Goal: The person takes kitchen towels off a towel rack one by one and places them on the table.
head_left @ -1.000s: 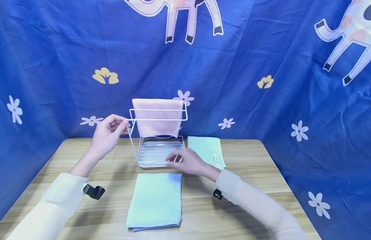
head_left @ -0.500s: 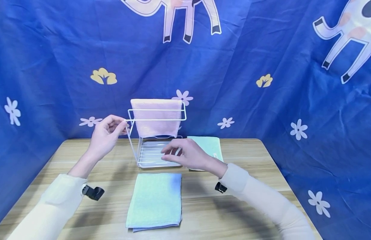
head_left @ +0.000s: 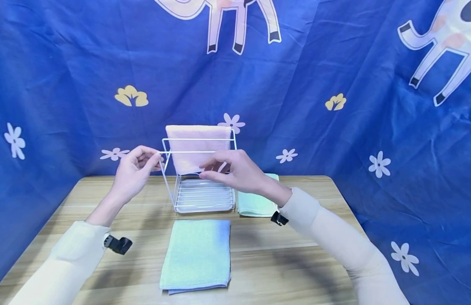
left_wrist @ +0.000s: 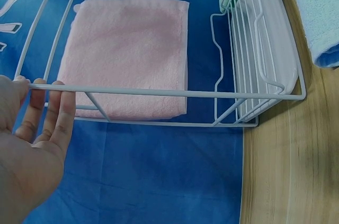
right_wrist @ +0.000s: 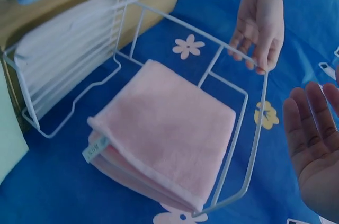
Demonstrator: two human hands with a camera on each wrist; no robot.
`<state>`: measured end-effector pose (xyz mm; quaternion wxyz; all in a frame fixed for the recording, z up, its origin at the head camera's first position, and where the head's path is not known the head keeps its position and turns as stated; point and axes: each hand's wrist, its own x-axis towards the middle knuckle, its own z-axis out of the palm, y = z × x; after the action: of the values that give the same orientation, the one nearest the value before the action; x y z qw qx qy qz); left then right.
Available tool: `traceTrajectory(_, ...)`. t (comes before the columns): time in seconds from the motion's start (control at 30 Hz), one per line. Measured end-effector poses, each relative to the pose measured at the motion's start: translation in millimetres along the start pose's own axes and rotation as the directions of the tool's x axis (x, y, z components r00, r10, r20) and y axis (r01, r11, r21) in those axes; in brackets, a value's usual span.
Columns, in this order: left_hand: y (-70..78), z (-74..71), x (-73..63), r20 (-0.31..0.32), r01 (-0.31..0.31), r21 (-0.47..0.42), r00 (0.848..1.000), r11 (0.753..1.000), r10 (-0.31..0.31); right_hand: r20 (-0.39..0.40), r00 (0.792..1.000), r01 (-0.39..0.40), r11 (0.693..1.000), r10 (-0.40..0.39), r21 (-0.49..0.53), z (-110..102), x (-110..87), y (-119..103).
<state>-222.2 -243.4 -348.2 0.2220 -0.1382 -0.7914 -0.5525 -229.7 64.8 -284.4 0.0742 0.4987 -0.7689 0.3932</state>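
Note:
A white wire rack [head_left: 205, 208] with a slatted base tray stands at the back of the table. A folded pink towel [head_left: 193, 163] hangs over its rear top bar; a small label shows on the towel in the right wrist view. My left hand [head_left: 138, 169] pinches the rack's front left upper corner between thumb and fingers, also seen in the left wrist view. My right hand [head_left: 241, 171] is raised in front of the rack, overlapping its front top bar in the head view. Its fingers [right_wrist: 315, 118] are loosely extended, holding nothing.
A folded light blue-green towel [head_left: 197, 254] lies on the wooden table [head_left: 289, 271] in front of the rack. Right of the rack lies a mint green towel [head_left: 256, 203], partly behind my right forearm. A blue patterned curtain [head_left: 296, 84] hangs behind and along the sides.
My right hand has risen from beside the base tray to the height of the front top bar. The left hand keeps its hold on the rack, and the towels have stayed put.

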Motion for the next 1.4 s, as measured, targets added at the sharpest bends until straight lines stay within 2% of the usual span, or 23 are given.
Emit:
traceTrajectory(0.2, -1.3, 1.2, 0.9, -0.003, 0.005, -0.009, 1.000, 1.000, -0.005, -0.040, 0.999, -0.021, 0.999, 0.019, -0.027, -12, 17.8, 10)
traceTrajectory(0.43, -0.9, 1.3, 1.6, 0.000, 0.013, -0.006, 1.000, 1.000, -0.013, -0.106, 0.994, -0.029, 0.999, 0.025, -0.038, -23, 35.0, 32)
traceTrajectory(0.63, -1.4, 1.5, 2.0, 0.004, 0.017, -0.016, 1.000, 1.000, -0.017, -0.161, 0.984, -0.088, 0.993, 0.075, -0.074, -31, 47.0, 47)
traceTrajectory(0.8, -0.6, 1.6, 1.7, 0.009, 0.014, -0.010, 1.000, 1.000, -0.014, -0.134, 0.987, -0.103, 0.991, 0.091, -0.088, -36, 56.9, 55)
traceTrajectory(0.93, 0.5, 0.4, 1.0, 0.006, 0.011, 0.005, 1.000, 1.000, -0.011, -0.104, 0.986, -0.145, 0.982, 0.133, -0.118, -37, 65.2, 62)
traceTrajectory(1.17, 1.8, 0.8, 1.6, 0.019, 0.004, 0.013, 1.000, 1.000, -0.004, -0.065, 0.975, -0.221, 0.946, 0.211, -0.237, -39, 73.3, 75)
traceTrajectory(1.4, 1.5, 0.5, 0.4, 0.017, 0.005, 0.003, 1.000, 1.000, -0.005, -0.051, 0.975, -0.222, 0.933, 0.217, -0.282, -38, 84.1, 84)
